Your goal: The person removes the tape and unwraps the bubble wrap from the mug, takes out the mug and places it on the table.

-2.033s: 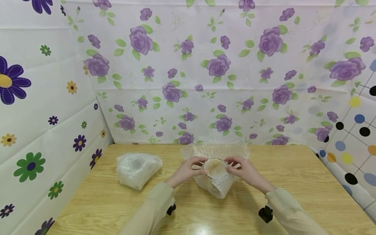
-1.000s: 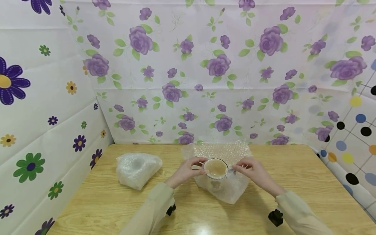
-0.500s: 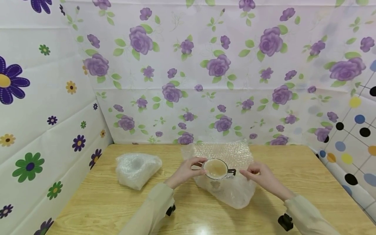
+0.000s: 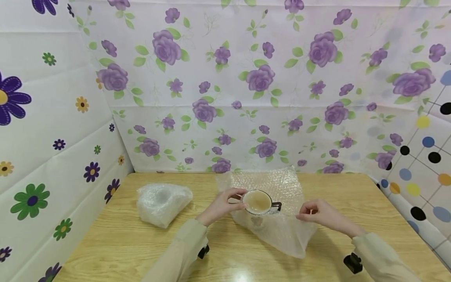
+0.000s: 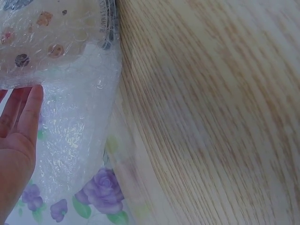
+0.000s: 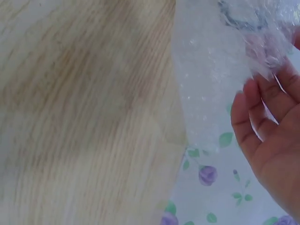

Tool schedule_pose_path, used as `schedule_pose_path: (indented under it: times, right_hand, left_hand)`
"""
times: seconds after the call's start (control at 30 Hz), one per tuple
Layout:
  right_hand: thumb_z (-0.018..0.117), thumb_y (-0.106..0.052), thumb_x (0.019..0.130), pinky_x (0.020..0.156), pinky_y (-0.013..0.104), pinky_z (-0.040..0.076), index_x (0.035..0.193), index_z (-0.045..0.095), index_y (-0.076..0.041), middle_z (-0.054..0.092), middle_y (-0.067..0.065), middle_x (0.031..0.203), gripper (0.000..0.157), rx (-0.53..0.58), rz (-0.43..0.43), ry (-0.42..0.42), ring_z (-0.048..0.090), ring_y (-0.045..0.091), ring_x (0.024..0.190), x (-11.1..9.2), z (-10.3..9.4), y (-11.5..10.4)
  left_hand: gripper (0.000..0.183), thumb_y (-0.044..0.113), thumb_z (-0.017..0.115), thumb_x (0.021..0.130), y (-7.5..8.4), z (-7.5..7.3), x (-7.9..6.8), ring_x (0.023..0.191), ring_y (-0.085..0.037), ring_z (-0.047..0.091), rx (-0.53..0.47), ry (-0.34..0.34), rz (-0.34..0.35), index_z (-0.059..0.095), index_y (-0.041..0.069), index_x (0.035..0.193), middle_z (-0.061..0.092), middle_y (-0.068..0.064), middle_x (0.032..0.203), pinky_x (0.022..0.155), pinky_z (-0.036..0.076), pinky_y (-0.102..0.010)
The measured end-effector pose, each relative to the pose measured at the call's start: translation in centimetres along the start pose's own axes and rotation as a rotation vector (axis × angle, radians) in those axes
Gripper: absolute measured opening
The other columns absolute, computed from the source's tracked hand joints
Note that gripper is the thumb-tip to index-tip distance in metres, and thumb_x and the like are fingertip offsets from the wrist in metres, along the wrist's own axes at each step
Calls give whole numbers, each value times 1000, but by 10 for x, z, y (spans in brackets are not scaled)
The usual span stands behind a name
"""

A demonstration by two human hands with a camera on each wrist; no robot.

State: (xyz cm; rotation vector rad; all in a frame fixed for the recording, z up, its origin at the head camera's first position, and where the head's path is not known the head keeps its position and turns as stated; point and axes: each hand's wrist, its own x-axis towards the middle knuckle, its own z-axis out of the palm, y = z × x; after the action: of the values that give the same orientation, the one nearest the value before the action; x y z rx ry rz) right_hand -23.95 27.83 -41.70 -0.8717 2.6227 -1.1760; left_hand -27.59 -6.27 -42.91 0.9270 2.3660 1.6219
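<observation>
A mug [image 4: 258,202] with a dark rim and a dark handle [image 4: 277,206] stands in the middle of the table, partly covered in front by bubble wrap [image 4: 287,235]. My left hand [image 4: 222,206] grips its left side, thumb at the rim. The left wrist view shows coloured printed shapes on the mug [image 5: 51,33] through the film, with the fingers of my left hand [image 5: 21,122] against it. To the right of the handle, my right hand [image 4: 325,216] pinches the wrap's edge and holds it away from the mug. In the right wrist view, film hangs from my right hand [image 6: 274,126].
Another bubble-wrapped bundle [image 4: 163,204] lies on the left of the wooden table [image 4: 116,250]. Flowered cloth [image 4: 232,78] hangs behind the table, with patterned cloths at both sides.
My right hand has moved off the mug to the right, drawing the wrap's edge outward and uncovering the rim and handle. The left hand has kept its hold on the mug.
</observation>
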Motion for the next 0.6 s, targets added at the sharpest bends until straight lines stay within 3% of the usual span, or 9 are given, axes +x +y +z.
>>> schedule_pose_path:
  times: [0.3,0.47,0.6]
  right_hand:
    - [57,-11,89,57,29,45,82,66,-13,63,-2,79,11,72,-23,-151,52,10,66,-5,-21,-1]
    - [58,-12,88,63,32,48,91,64,-8,64,3,85,8,146,21,-298,59,17,75,-8,-25,-1]
    - [62,-15,86,66,32,48,102,60,0,63,6,88,23,170,71,-414,59,22,80,-12,-26,1]
  left_hand:
    - [45,13,66,84,3,0,-1,104,-25,49,-15,-6,-16,51,4,126,50,-6,123,81,45,-30]
    - [44,8,65,84,25,-2,-6,105,-32,48,-38,-20,-25,50,-2,125,49,-14,122,77,46,-29]
    - [43,8,64,85,34,-3,-9,105,-33,48,-41,-23,-31,51,-2,124,49,-16,121,76,47,-28]
